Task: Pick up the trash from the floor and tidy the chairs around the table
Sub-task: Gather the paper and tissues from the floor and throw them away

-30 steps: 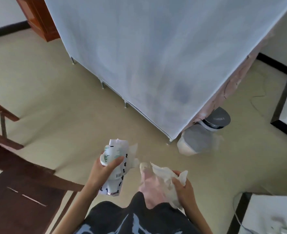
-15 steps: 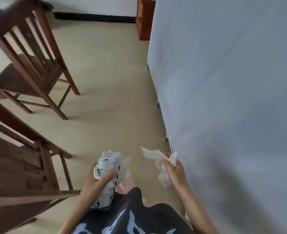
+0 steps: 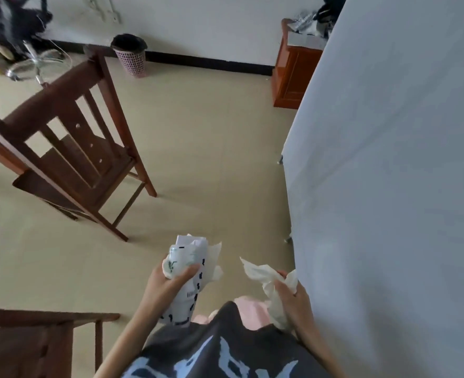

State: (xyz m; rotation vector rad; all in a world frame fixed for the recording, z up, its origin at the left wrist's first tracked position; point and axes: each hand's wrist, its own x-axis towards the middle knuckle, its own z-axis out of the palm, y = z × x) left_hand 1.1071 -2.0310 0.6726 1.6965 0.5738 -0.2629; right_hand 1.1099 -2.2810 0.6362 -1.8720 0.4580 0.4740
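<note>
My left hand [image 3: 161, 287] grips a bundle of white printed packaging and paper trash [image 3: 190, 271] at the bottom centre. To its right, my right hand [image 3: 293, 296] is closed around a crumpled white tissue [image 3: 263, 274]. A brown wooden chair [image 3: 70, 154] stands on the beige floor to the left, its back towards me. Part of a second wooden chair [image 3: 34, 342] fills the bottom left corner. A pink mesh waste bin [image 3: 131, 55] with a black liner stands by the far wall.
A large white cloth-covered frame [image 3: 388, 186] fills the right side, with small metal feet [image 3: 288, 240] at floor level. An orange-brown wooden cabinet [image 3: 293, 75] stands at the far wall. A swivel stool base [image 3: 34, 66] and dark clutter sit at the far left.
The view has swung up and left: the far wall, the waste bin and the cabinet have come into sight. Both hands keep hold of the same trash.
</note>
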